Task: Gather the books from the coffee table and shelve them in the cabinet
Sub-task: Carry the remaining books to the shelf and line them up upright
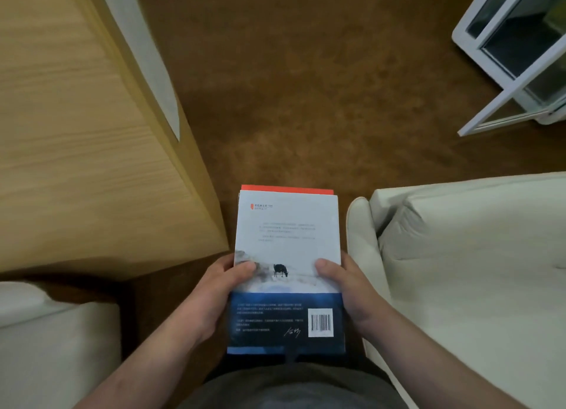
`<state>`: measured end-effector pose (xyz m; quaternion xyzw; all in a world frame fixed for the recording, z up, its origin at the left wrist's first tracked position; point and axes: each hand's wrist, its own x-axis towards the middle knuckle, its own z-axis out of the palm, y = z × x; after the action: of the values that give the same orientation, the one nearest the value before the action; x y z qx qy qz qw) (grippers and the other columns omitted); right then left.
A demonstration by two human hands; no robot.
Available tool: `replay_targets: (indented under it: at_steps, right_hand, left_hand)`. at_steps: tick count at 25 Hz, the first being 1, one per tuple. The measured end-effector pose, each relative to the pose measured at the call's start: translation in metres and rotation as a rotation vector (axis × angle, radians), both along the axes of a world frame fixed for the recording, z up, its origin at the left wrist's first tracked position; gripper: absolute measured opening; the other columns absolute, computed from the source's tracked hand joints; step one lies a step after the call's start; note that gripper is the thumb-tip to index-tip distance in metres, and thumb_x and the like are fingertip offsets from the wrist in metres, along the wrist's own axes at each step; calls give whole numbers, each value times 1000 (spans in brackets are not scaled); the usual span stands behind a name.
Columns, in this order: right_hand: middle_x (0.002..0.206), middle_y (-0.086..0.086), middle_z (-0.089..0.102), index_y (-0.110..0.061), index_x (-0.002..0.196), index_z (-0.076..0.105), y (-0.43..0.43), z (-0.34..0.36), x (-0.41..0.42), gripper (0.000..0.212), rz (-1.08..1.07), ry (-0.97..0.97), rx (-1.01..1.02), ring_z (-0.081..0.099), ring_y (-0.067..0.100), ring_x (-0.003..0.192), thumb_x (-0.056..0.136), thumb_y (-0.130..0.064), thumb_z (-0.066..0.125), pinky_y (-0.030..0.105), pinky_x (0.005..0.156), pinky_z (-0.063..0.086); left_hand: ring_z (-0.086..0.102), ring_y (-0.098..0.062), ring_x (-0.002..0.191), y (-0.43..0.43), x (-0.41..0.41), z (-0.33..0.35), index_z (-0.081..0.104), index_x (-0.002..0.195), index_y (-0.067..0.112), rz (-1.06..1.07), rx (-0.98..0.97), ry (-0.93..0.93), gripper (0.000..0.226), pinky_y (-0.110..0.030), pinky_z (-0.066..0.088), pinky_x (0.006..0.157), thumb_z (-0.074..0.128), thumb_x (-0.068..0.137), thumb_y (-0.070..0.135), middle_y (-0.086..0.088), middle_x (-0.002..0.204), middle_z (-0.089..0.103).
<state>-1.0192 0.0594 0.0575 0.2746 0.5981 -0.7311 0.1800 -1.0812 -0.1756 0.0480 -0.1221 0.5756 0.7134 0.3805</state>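
Observation:
I hold a small stack of books (288, 240) flat in front of my body, above the brown carpet. The top book shows a white and blue back cover with a small dark animal and a barcode. An orange-red book (284, 189) peeks out under its far edge. My left hand (214, 295) grips the stack's left side with the thumb on the cover. On the right side, my right hand (346, 289) grips it the same way. The light wooden coffee table (76, 133) is at the left. The white cabinet (520, 56) with an open glass door stands at the upper right.
A cream sofa (474, 270) fills the right side, and another pale cushioned seat (46, 347) sits at the lower left. Brown carpet (306, 87) stretches between the table and the cabinet. The cabinet's door (502, 111) swings out over the carpet.

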Motion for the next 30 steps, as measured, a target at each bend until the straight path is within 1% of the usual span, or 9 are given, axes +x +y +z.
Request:
replay_targets:
  at_steps: [4, 6, 10, 13, 15, 19, 24, 27, 30]
  right_hand:
    - [124, 3, 70, -25, 133, 49, 16, 7, -61, 72, -69, -15, -34, 73, 24, 106, 73, -48, 81, 41, 90, 60]
    - [124, 4, 72, -26, 133, 51, 31, 6, -96, 70, -103, -19, -35, 75, 25, 105, 73, -48, 82, 45, 92, 60]
    - [127, 6, 71, -21, 137, 49, 71, -6, -171, 73, -159, -16, -33, 74, 27, 107, 73, -43, 77, 49, 95, 59]
    - [124, 5, 71, -20, 137, 49, 107, -10, -237, 78, -177, -21, -52, 73, 27, 107, 71, -42, 84, 43, 88, 60]
    - [124, 5, 70, -19, 137, 48, 129, -11, -279, 75, -189, -29, -51, 72, 27, 108, 75, -41, 82, 44, 91, 59]
    - [123, 6, 70, -19, 136, 48, 163, -14, -348, 47, -224, -62, -61, 72, 27, 107, 94, -30, 66, 40, 85, 58]
    - [122, 7, 72, -16, 138, 49, 191, -20, -446, 50, -229, -99, -47, 74, 27, 104, 93, -29, 68, 45, 91, 59]
    - [117, 4, 74, -18, 134, 52, 198, -27, -512, 52, -213, -97, -38, 76, 21, 95, 88, -30, 72, 38, 81, 58]
    - [112, 2, 77, -16, 131, 56, 200, -35, -597, 47, -201, -109, -6, 77, 21, 94, 89, -27, 73, 39, 83, 58]
  left_hand:
    - [71, -39, 103, 21, -71, 3, 56, 131, 13, -73, 0, -37, 92, -55, 51, 98, 86, 53, 52, -16, 116, 74]
    - [72, -38, 102, 39, -111, 1, 56, 130, 13, -75, -22, -21, 84, -56, 52, 98, 80, 59, 50, -15, 114, 75]
    - [72, -37, 97, 85, -193, -10, 56, 127, 11, -54, -96, -39, 71, -51, 55, 90, 82, 67, 37, -16, 110, 75]
    - [69, -42, 103, 124, -263, -18, 55, 129, 5, -52, -82, -62, 80, -51, 54, 92, 83, 60, 36, -20, 113, 73]
    - [67, -45, 107, 148, -307, -21, 55, 131, 4, -79, -58, -70, 81, -52, 55, 92, 79, 62, 40, -22, 117, 72]
    - [70, -42, 98, 185, -380, -19, 56, 130, 1, -134, -39, -102, 83, -43, 59, 77, 79, 62, 43, -25, 116, 71]
    - [67, -44, 106, 209, -475, -24, 58, 130, 0, -146, -17, -126, 89, -50, 54, 93, 83, 58, 46, -26, 119, 70]
    - [64, -45, 113, 212, -539, -39, 58, 131, 2, -162, 1, -147, 92, -58, 45, 106, 85, 57, 50, -24, 121, 69]
    - [64, -44, 115, 211, -621, -49, 55, 133, 3, -160, -1, -159, 92, -59, 44, 107, 83, 60, 51, -23, 123, 69]
